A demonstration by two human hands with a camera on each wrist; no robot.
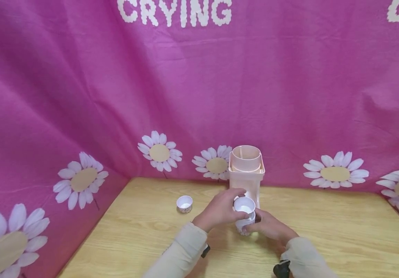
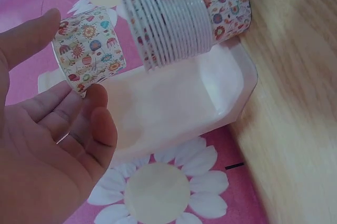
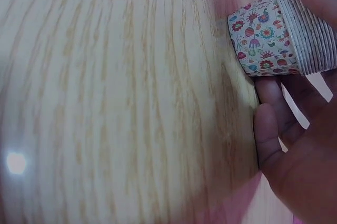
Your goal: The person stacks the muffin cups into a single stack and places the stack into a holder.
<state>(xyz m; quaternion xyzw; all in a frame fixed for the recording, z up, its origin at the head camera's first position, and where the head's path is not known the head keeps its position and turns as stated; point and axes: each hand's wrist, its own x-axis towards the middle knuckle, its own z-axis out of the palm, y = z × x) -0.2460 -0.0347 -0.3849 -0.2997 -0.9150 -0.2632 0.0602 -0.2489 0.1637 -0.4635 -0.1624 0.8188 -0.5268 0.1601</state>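
Note:
Between thumb and fingers, my left hand [image 1: 222,208] pinches a single paper cup [image 2: 90,50] with a colourful flower print and white inside. It is just above a nested stack of matching paper cups [image 2: 174,21], apart from the stack's top rim in the left wrist view. My right hand [image 1: 270,226] grips that stack around its upper rims, thumb on the near side. The stack's base is at the wooden table in the right wrist view. Another paper cup [image 1: 185,204] stands upright on the table, left of my hands.
Directly behind my hands stands a pale pink plastic holder [image 1: 246,179] with a round tube at its top. A pink cloth [image 1: 272,96] with daisies hangs behind and left of the wooden table [image 1: 324,227].

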